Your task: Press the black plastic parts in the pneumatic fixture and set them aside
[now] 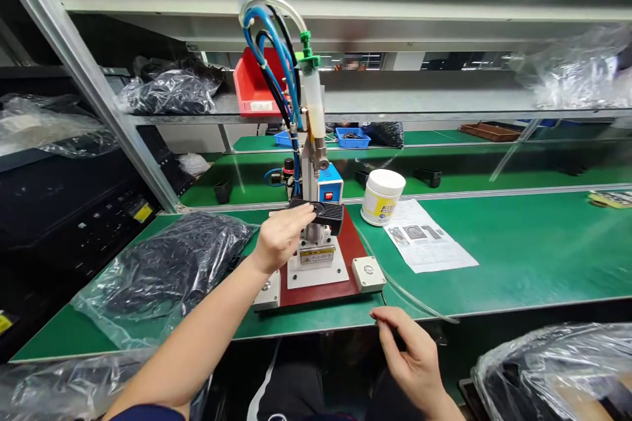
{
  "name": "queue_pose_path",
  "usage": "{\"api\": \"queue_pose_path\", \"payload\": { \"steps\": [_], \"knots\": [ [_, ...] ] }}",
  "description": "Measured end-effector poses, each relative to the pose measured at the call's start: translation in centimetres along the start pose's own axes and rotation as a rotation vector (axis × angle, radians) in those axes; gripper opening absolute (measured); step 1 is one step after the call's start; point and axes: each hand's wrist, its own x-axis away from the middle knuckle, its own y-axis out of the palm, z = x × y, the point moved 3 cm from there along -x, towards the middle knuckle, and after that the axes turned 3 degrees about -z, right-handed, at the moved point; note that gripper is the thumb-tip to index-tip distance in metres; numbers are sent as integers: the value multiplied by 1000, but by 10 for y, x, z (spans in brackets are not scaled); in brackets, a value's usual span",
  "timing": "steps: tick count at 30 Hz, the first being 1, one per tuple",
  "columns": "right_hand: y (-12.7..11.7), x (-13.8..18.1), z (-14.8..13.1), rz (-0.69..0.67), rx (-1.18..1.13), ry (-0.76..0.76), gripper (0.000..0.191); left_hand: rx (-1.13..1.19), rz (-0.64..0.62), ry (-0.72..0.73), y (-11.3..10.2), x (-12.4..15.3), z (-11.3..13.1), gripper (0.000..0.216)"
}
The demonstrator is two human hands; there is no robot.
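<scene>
A bench-top dispensing press (309, 171) with a translucent syringe (313, 95) stands on a dark red base (353, 237). On its work head lies a black ribbed plastic part (332, 216). My left hand (282, 237) grips the left end of that part, fingers stretched along its top and the thumb out of sight. Low at the bench's front edge, my right hand (407, 355) is closed, thumb and forefinger pinched together. Whatever may be between those fingertips is too small to make out. Beige button boxes sit at both front corners of the base, the right box (368, 274) in full view.
Right of the press are a white tub (382, 197) and a printed sheet (428, 237). A plastic bag of dark parts (172, 270) covers the bench's left side. A thin clear tube (415, 299) crosses the green bench. Overhead, a shelf (424, 95) holds a red bin (259, 85).
</scene>
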Motion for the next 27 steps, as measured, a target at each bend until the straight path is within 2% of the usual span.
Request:
{"api": "queue_pose_path", "payload": {
  "steps": [4,7,12,15,17,21,25,27],
  "knots": [
    [-16,13,8,51,42,66,19,-5,-33,7,19,-15,-5,33],
    [-19,17,12,63,43,90,17,-10,-84,-30,19,-16,-6,27],
    [-9,14,11,61,-10,72,19,-119,-248,-55,16,-18,-2,24],
    [-6,13,10,62,-22,65,20,-169,-246,-53,16,-19,0,39],
    [-6,15,11,59,-16,69,20,-169,-288,-37,20,-18,1,51],
    [-7,17,13,44,-14,82,20,-192,-399,-23,29,-19,1,51],
    [-4,12,17,15,-11,85,20,-171,-400,-54,24,-19,3,55],
    [-4,7,22,27,41,88,20,-136,-288,-92,10,-9,7,57]
  ]
}}
